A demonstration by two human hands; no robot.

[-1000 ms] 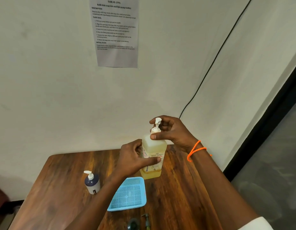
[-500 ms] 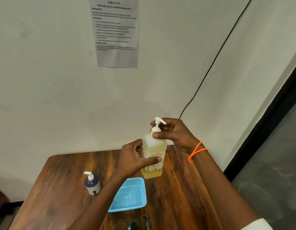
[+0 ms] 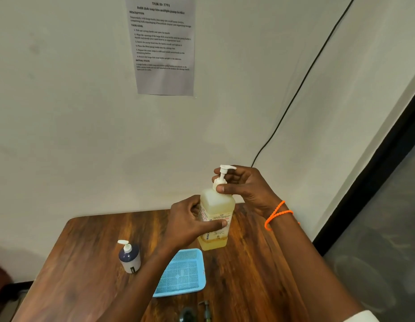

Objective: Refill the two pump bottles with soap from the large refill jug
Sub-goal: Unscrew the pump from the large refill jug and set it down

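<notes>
A large translucent jug of yellow soap (image 3: 216, 209) with a white pump head (image 3: 222, 175) stands upright at the back of the wooden table (image 3: 81, 263). My left hand (image 3: 190, 223) grips its body from the left, thumb across the label. My right hand (image 3: 243, 187) pinches the white collar at the base of the pump. A small dark pump bottle (image 3: 129, 256) with a white pump stands at the left. At the bottom edge, a dark pump head (image 3: 206, 310) and a dark round bottle mouth (image 3: 187, 316) are partly cut off.
A light blue mesh tray (image 3: 182, 274) lies on the table in front of the jug. The wall with a taped instruction sheet (image 3: 163, 45) is just behind the table. A black cable (image 3: 301, 87) runs down the wall at the right.
The pump's nozzle has turned round to point right and the pump stands a little higher above the jug's neck. Both hands keep their hold.
</notes>
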